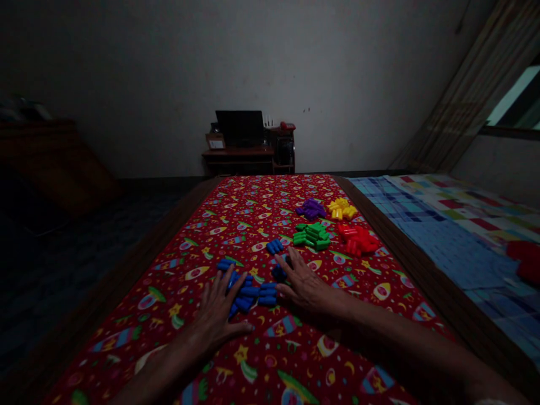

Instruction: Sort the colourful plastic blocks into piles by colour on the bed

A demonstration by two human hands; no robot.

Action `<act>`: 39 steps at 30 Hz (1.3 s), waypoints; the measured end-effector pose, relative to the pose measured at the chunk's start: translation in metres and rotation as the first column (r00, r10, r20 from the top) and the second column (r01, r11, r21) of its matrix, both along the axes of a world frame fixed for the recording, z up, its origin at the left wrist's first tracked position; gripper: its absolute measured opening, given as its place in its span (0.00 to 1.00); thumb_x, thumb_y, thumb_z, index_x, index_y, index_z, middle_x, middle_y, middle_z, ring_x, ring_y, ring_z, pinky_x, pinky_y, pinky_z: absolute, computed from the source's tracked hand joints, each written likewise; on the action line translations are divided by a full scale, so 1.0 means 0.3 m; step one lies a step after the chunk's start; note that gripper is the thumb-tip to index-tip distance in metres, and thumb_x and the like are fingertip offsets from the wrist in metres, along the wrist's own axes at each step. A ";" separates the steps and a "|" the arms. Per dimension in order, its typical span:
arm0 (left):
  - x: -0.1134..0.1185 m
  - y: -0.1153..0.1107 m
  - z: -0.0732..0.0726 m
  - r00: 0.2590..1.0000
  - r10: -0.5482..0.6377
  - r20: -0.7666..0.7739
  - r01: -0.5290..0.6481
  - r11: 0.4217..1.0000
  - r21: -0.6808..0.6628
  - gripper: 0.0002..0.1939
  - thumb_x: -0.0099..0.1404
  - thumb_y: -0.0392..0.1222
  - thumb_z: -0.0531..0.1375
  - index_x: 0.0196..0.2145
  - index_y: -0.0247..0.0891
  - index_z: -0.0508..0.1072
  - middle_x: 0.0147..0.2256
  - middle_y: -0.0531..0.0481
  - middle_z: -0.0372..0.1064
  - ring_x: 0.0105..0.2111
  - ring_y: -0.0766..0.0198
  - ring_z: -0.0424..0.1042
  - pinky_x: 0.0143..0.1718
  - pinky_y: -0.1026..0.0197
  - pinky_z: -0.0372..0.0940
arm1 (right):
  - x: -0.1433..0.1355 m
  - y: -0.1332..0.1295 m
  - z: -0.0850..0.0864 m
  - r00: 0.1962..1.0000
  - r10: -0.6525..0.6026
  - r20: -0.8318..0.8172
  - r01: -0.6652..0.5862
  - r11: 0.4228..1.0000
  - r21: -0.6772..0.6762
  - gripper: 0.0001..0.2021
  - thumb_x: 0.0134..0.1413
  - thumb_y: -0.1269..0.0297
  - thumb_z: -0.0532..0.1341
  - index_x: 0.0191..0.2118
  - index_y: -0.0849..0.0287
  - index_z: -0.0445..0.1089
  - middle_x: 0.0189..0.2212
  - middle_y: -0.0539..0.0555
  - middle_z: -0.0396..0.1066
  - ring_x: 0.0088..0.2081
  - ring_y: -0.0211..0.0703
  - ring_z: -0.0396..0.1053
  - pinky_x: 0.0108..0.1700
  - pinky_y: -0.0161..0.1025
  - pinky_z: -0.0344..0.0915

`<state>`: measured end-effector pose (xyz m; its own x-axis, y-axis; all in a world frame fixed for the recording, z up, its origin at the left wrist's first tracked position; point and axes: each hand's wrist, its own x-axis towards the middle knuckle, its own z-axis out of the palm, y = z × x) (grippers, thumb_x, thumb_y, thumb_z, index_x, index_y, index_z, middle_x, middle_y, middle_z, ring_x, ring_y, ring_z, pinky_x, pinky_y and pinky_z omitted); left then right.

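Observation:
Blue plastic blocks with ridged, tube-like shapes [243,297] lie in a loose heap at the middle of the red patterned cloth [261,360]. My left hand [217,306] rests over the heap's left side, fingers spread, thumb stretched toward the right. Just right of the heap, my right hand [304,283] reaches in with fingers apart beside a dark blue block [278,273], which its fingers partly cover. Another blue block [274,246] lies on the cloth beyond my right fingertips. Neither hand has a block closed in its fingers.
Separate piles of green [312,236], red [358,241], purple [311,209] and yellow blocks [341,208] lie beyond my right hand. A bed with a checkered cover [442,225] adjoins on the right. A desk with a dark monitor [240,128] stands by the far wall.

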<state>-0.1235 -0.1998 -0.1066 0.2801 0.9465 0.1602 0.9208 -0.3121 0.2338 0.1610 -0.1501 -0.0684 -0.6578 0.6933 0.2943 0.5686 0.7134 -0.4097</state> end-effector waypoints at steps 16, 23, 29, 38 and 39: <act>0.105 0.335 0.076 0.908 -0.001 0.420 -0.019 0.999 0.043 0.43 0.63 0.66 0.48 0.66 0.36 0.48 0.66 0.35 0.46 0.65 0.47 0.48 0.63 0.44 0.49 | -0.244 0.229 0.000 0.996 -0.052 -0.077 0.053 0.999 0.004 0.18 0.67 0.63 0.46 0.52 0.64 0.66 0.49 0.65 0.67 0.56 0.49 0.62 0.59 0.48 0.58; 0.161 0.337 0.116 0.848 -0.058 0.527 0.087 0.996 -0.031 0.32 0.67 0.60 0.46 0.59 0.36 0.63 0.58 0.41 0.64 0.58 0.53 0.63 0.60 0.49 0.57 | -0.161 0.201 0.010 0.979 -0.013 -0.204 0.003 0.999 -0.047 0.15 0.57 0.70 0.58 0.50 0.62 0.70 0.45 0.60 0.73 0.48 0.48 0.69 0.53 0.46 0.63; 0.162 0.311 0.131 0.858 -0.105 0.503 0.120 0.993 0.002 0.31 0.67 0.59 0.45 0.55 0.35 0.69 0.54 0.40 0.69 0.55 0.52 0.67 0.58 0.50 0.60 | -0.098 0.174 0.042 0.927 -0.192 -0.323 0.116 0.963 -0.242 0.16 0.48 0.73 0.61 0.45 0.60 0.76 0.40 0.55 0.77 0.41 0.47 0.74 0.45 0.41 0.68; 0.156 0.290 0.116 0.879 -0.108 0.465 0.107 0.994 0.029 0.31 0.66 0.62 0.45 0.51 0.36 0.72 0.53 0.40 0.70 0.54 0.51 0.69 0.56 0.48 0.63 | 0.163 0.117 0.048 0.710 -0.402 -0.578 0.136 0.884 -0.448 0.15 0.49 0.62 0.60 0.42 0.60 0.76 0.37 0.54 0.77 0.36 0.44 0.74 0.38 0.39 0.70; 0.157 0.288 0.116 0.880 -0.108 0.463 0.104 0.994 0.033 0.31 0.66 0.62 0.45 0.51 0.36 0.72 0.53 0.40 0.70 0.53 0.51 0.69 0.56 0.47 0.63 | 0.205 0.106 0.050 0.714 -0.415 -0.564 0.162 0.882 -0.443 0.15 0.49 0.62 0.60 0.42 0.61 0.76 0.36 0.55 0.77 0.36 0.44 0.74 0.38 0.39 0.70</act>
